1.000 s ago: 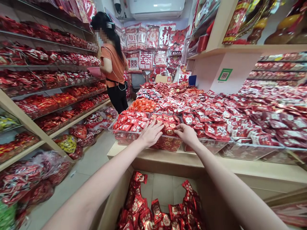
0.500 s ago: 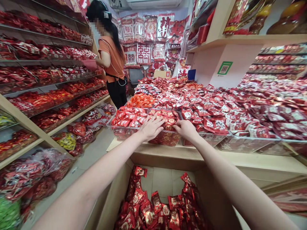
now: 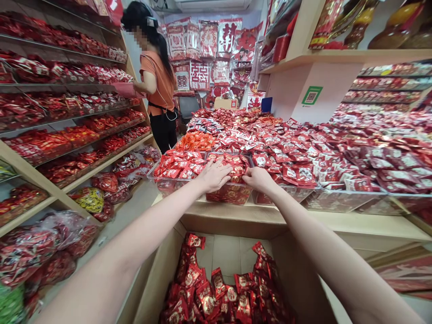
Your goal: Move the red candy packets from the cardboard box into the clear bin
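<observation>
My left hand [image 3: 215, 176] lies with fingers stretched out over red wrapped candies [image 3: 232, 159] in a clear plastic bin [image 3: 229, 196]. At the bin's right side is my right hand [image 3: 259, 178], its fingers curled in and pressed together near the rim. Whatever those fingers may hold is hidden. Below my arms stands an open cardboard box [image 3: 236, 220]. Red candy packets [image 3: 209, 301] with gold print lie in a heap inside it, and part of its bottom shows at the far end.
More clear bins [image 3: 344, 201] of red packets line the counter [image 3: 337, 225] to the right. Shelves [image 3: 74, 123] of packets rise on the left, with filled bags [image 3: 50, 247] on the floor. Farther back, a person [image 3: 158, 85] in an orange top stands holding something pink-red.
The view has shifted slightly, so the surroundings sit a little farther left. Both hands stay at the same bin with nearly the same finger positions. The box's contents look unchanged.
</observation>
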Action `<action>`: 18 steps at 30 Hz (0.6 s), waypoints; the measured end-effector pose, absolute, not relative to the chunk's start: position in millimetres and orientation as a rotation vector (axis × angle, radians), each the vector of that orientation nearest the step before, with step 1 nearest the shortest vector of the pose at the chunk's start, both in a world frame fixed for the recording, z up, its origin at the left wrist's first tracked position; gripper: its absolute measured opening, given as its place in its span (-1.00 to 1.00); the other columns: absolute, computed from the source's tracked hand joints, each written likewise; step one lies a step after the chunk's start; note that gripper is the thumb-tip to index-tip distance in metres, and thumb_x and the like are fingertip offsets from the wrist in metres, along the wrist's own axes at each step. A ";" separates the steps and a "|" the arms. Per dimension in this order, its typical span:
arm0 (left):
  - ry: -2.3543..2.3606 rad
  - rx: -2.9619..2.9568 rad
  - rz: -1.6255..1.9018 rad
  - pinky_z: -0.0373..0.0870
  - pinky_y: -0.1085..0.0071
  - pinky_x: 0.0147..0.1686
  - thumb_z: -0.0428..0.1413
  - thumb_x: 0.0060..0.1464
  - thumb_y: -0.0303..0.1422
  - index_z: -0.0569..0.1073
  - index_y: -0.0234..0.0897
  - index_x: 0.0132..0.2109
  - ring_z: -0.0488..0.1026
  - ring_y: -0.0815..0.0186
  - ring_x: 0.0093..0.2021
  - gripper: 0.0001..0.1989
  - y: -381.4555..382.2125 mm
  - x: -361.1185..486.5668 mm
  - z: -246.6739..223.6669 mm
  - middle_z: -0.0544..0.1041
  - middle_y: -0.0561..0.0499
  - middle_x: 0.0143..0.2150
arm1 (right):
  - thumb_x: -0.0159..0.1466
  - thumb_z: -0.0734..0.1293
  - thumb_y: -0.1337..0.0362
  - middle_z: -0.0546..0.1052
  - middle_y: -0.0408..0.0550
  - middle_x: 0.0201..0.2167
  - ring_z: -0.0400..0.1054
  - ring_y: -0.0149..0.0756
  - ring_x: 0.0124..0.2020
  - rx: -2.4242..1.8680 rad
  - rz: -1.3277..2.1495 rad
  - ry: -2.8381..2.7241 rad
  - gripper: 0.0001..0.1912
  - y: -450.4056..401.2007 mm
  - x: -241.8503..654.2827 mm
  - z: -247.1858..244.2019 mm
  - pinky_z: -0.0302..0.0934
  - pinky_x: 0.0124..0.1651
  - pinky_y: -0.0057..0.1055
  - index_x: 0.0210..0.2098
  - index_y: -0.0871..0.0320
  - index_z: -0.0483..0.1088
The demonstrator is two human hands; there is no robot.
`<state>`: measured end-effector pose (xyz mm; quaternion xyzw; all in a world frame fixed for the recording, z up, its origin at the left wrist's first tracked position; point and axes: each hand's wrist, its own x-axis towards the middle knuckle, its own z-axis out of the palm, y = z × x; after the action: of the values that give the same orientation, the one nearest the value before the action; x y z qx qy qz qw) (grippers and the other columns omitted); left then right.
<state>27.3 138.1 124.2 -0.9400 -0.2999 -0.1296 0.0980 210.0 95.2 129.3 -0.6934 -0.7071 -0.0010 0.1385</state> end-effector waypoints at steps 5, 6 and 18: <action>-0.884 -2.790 -0.360 -0.12 0.01 0.08 -0.22 0.12 -0.25 0.14 -0.14 0.12 -0.16 0.12 0.21 -0.59 136.2 30.7 125.0 0.17 0.05 0.16 | 0.09 0.18 0.23 0.50 -0.02 -0.54 0.33 -0.34 -0.50 -2.016 0.016 -2.083 -0.75 95.9 211.3 134.0 0.08 -0.47 -0.50 -0.52 0.19 0.45; -0.892 -2.786 -0.363 -0.11 0.00 0.07 -0.21 0.12 -0.25 0.16 -0.13 0.11 -0.15 0.11 0.21 -0.60 136.4 31.4 125.7 0.19 0.06 0.15 | 0.09 0.18 0.23 0.51 -0.02 -0.53 0.34 -0.34 -0.49 -2.013 0.010 -2.091 -0.75 94.6 211.5 135.6 0.09 -0.46 -0.50 -0.51 0.19 0.45; -0.888 -2.814 -0.394 0.03 0.09 0.04 -0.11 0.07 -0.38 0.31 -0.17 -0.03 -0.10 0.13 0.20 -0.70 138.8 33.7 132.4 0.36 0.05 0.02 | 0.10 0.14 0.36 0.52 0.09 -0.46 0.35 -0.24 -0.39 -1.796 -0.130 -2.392 -0.74 78.7 185.3 141.5 0.08 -0.28 -0.43 -0.47 0.25 0.46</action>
<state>33.7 138.8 132.4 -0.9421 -0.2972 -0.1318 0.0821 185.3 78.7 141.5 -0.5982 -0.7967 -0.0432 0.0740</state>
